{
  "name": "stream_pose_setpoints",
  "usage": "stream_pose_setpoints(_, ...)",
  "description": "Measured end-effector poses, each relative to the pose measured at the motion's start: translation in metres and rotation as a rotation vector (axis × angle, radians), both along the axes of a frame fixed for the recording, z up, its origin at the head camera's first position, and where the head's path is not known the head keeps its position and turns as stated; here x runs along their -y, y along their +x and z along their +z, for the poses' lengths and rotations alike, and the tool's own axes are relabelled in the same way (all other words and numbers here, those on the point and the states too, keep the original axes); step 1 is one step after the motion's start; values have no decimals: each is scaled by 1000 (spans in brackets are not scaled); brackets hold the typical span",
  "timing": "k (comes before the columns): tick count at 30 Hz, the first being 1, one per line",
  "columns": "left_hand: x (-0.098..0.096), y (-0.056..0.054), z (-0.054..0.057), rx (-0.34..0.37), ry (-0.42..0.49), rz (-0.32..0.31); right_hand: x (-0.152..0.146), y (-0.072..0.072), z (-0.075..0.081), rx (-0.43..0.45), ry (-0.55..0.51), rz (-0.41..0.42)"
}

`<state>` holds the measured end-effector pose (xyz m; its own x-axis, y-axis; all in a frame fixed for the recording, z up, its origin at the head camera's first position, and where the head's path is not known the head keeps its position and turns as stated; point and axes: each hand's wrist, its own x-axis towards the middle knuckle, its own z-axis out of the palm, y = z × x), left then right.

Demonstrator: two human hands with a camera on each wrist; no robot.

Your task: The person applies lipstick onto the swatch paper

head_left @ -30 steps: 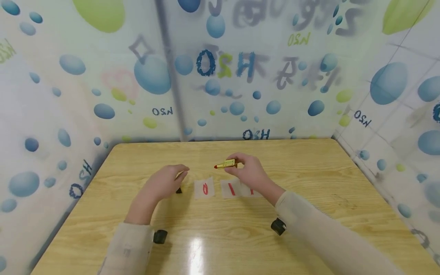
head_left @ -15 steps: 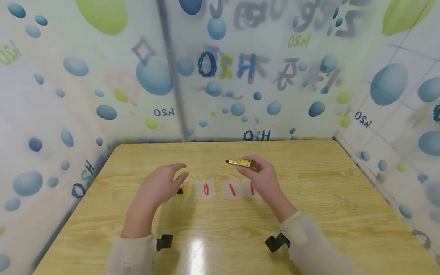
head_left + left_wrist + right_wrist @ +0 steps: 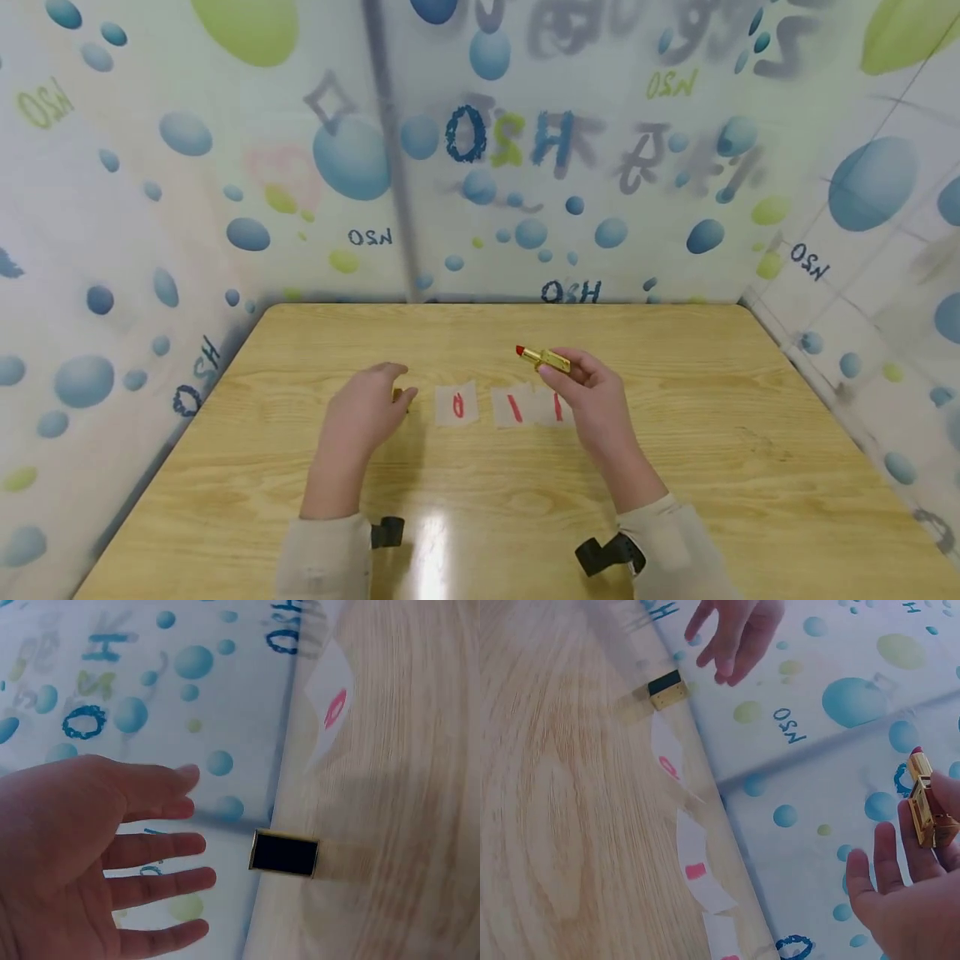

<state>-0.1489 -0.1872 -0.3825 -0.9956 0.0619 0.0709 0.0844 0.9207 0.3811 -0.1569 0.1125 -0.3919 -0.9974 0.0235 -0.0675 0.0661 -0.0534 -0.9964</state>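
My right hand (image 3: 596,408) pinches a gold lipstick (image 3: 550,360) between thumb and fingers, its red tip bare and pointing left, above the table. My left hand (image 3: 363,412) hovers at the left with its fingers extended and apart, holding nothing. Beside and below it stands the gold and black lipstick cap (image 3: 283,853), mostly hidden by that hand in the head view and apart from the fingers in the left wrist view. Between the hands lie paper pieces with red marks: one with a red 0 (image 3: 457,406), one with a red stroke (image 3: 513,407), and another stroke piece (image 3: 553,407) partly behind my right hand.
The wooden table (image 3: 480,492) ends at the back against a wall covering (image 3: 480,225) printed with bubbles and letters. Side walls stand close on the left and right. Each wrist wears a black camera, such as the one on the right wrist (image 3: 600,557).
My right hand has drawn the lipstick to the right, and its tip now points up and left. The left hand's fingers have parted and it now covers most of the cap. The papers stay put.
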Motion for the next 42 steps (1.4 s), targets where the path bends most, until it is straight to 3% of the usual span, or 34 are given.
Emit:
stream_pose_setpoints(3, -8, 3, -1, -15, 82, -18, 2, 4, 1, -9, -78, 11)
stream_pose_setpoints(7, -31, 9, 0, -49, 276, -50, 7, 10, 2, -13, -212, 23)
stream_pose_setpoints(11, -56, 14, 2, -56, 554, -89, 13, 18, 3, -5, -320, 35)
stream_pose_setpoints(18, -92, 23, 1, 40, 1125, -134, 22, 30, 4, -10, -430, 90)
stream_pose_setpoints(23, -111, 28, -4, 63, 1358, -148, 25, 38, 0, -13, -496, 156)
stream_pose_setpoints(26, -119, 29, -6, 72, 1438, -138, 26, 41, -2, -1, -528, 183)
stream_pose_setpoints(33, -136, 34, -10, 72, 1500, -143, 26, 45, -8, 58, -599, 263)
stream_pose_setpoints(38, -143, 38, -12, 120, 1516, -164, 20, 48, -11, 176, -787, 396)
stream_pose_setpoints(42, -144, 40, -14, 158, 1523, -179, 17, 48, -14, 205, -931, 531)
